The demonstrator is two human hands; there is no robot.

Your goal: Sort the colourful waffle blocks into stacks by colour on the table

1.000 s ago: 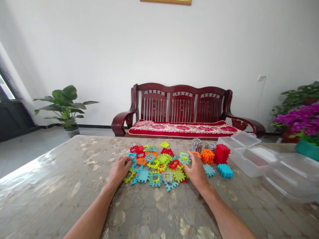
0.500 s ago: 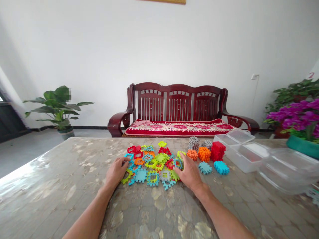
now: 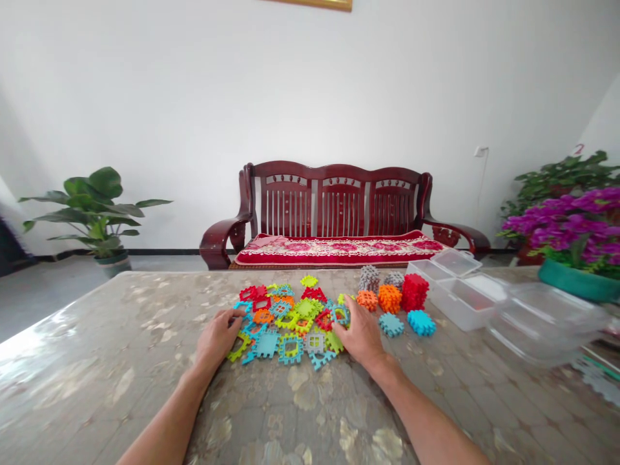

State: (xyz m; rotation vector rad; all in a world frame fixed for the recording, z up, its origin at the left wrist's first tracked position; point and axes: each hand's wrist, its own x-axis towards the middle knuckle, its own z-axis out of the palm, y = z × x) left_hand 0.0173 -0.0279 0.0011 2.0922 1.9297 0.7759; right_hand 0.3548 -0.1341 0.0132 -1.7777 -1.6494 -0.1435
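Observation:
A loose heap of flat notched plastic pieces, among them a light blue square [image 3: 266, 343], a lime piece [image 3: 308, 307] and a grey window piece [image 3: 314, 343], lies on the table [image 3: 271, 413]. My left hand [image 3: 219, 332] rests at the heap's left edge, fingertips by blue pieces; its fingers are bent and partly hidden. At the right edge is my right hand [image 3: 359, 328], thumb and forefinger apart beside a blue ring-shaped piece [image 3: 341, 314]. Right of it stand stacks: red [image 3: 414, 292], orange [image 3: 389, 299], grey [image 3: 369, 279] and blue [image 3: 421, 323].
Clear plastic boxes [image 3: 465, 302] and a clear lid or tray [image 3: 542, 323] sit at the right. Beyond them is a green planter [image 3: 578, 281] with purple flowers. A wooden bench [image 3: 339, 200] stands behind the table, a potted plant [image 3: 104, 213] at the left.
The whole view has shifted slightly, so most things appear further left. Both hands keep about the same places at the heap's sides.

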